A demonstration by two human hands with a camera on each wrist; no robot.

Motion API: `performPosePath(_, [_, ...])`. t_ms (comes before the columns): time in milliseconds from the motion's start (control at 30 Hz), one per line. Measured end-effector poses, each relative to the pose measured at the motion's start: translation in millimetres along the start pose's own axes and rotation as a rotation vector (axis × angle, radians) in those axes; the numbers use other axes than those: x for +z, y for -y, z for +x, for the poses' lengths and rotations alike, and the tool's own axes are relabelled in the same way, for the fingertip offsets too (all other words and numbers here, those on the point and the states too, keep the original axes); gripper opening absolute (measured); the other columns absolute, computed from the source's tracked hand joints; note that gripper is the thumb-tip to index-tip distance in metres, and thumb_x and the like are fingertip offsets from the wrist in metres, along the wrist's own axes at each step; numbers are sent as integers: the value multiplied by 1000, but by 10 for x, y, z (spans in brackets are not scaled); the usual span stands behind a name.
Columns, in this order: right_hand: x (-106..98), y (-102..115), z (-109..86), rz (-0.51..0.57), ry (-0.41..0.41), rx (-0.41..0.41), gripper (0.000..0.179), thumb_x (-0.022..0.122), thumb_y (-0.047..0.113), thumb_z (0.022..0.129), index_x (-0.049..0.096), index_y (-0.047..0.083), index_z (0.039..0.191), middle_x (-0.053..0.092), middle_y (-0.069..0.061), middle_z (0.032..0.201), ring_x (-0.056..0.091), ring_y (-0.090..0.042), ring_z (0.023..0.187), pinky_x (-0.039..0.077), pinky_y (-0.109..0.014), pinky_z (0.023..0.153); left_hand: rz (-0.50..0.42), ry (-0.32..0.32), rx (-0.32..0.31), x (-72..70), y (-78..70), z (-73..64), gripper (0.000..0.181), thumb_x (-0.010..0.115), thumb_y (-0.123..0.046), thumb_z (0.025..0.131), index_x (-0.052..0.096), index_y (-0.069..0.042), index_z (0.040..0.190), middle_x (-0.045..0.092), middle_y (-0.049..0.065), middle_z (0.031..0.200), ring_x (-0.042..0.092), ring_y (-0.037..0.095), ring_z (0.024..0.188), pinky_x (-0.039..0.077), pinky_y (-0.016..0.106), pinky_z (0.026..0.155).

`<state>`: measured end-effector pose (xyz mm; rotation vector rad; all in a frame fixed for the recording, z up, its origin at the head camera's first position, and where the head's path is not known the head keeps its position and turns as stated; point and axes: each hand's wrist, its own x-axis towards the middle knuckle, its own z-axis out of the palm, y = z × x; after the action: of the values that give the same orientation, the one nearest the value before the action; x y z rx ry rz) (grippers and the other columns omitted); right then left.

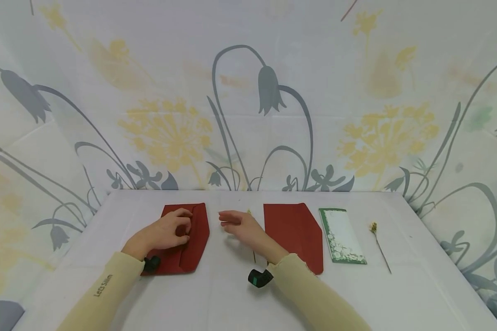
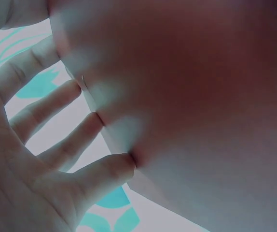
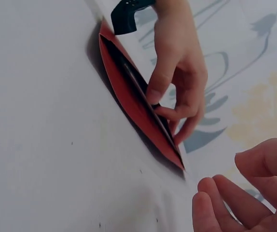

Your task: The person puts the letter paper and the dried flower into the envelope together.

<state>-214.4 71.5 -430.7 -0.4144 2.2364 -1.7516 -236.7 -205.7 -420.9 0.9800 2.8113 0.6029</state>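
A red envelope (image 1: 161, 257) lies on the left of the white table. My left hand (image 1: 163, 232) is over it, its fingertips and thumb touching the surface near the mouth. From the right wrist side, the envelope (image 3: 133, 113) gapes, and a thin flat edge shows inside. The left wrist view shows the fingers (image 2: 85, 171) spread, tips against the blurred red surface. My right hand (image 1: 248, 232) hovers to the right of that envelope, fingers extended and loosely bent, holding nothing. Partly hidden beneath it is a thin stem (image 1: 254, 256) with a yellowish tip.
Right of my right hand lies a second red envelope (image 1: 294, 230), partly covered by the forearm. Beyond it are a white card with a green floral border (image 1: 343, 236) and a dried yellow flower (image 1: 373, 227). A floral-patterned cloth (image 1: 240, 138) stands behind the table.
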Motion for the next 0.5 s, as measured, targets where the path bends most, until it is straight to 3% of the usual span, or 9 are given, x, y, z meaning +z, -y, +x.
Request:
performPosePath(333, [-302,-47,-256,-75,-79,7,30,61,7,97,65,4,126,67,-11,123,64,-22,112,53,-37,89,1,21,-29,9,-8,1,21,76,-21,85,57,-22,77,52,16,135,50,38,123,48,48,91])
performPosePath(500, [-431,-90,-348,-140,-141,29,23,66,8,95,70,9,118,70,-4,115,64,-20,107,52,-35,87,15,32,-39,11,-6,10,23,78,-22,83,56,-21,77,51,15,136,48,39,124,47,48,91])
